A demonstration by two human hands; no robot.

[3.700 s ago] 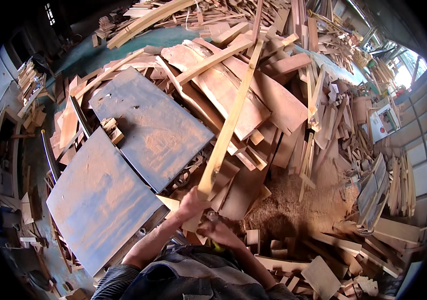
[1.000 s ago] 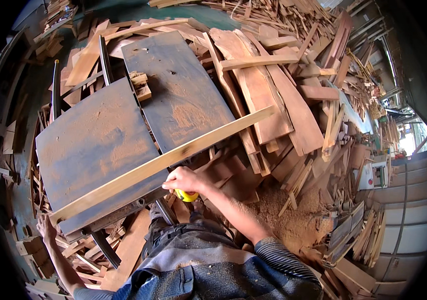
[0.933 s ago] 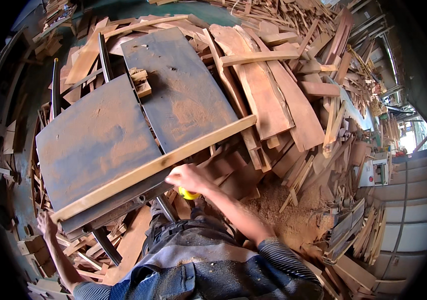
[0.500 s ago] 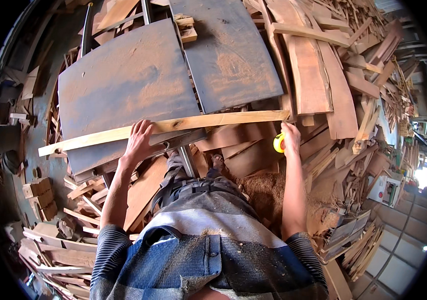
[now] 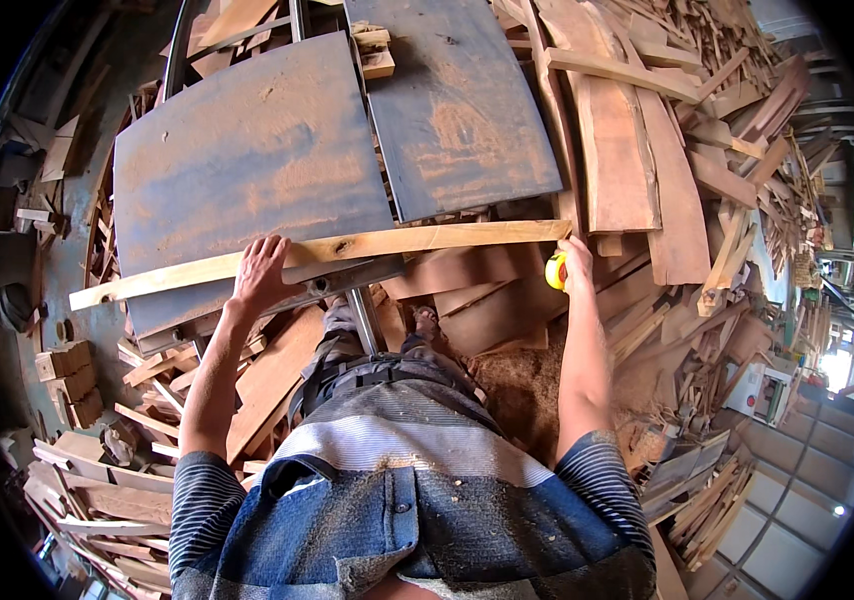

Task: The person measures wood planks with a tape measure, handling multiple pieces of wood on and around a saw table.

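Note:
A long, pale wooden strip (image 5: pixel 397 241) with a dark knot lies crosswise over the near edge of a dusty metal table. My left hand (image 5: pixel 263 272) grips it left of the knot, fingers over the top and thumb along the near side. At the strip's right end, my right hand (image 5: pixel 578 262) is closed around a yellow tape measure (image 5: pixel 555 270), fingertips close to the end of the wood. I cannot make out any drawn-out blade. The left part of the strip rests over the metal table (image 5: pixel 247 150); its right end reaches past the table.
A second metal plate (image 5: pixel 457 110) carries sawdust, with small wood blocks (image 5: pixel 375 55) at the gap between. Wide planks (image 5: pixel 612 150) lie at the right, beside heaped offcuts (image 5: pixel 732 180). Scrap boards (image 5: pixel 112 500) are piled at lower left. Sawdust (image 5: pixel 512 395) covers the ground near my feet.
My left hand has slid slightly left along the strip. My right hand, with the tape measure, has come a little closer to the strip's end. The whole view has shifted slightly.

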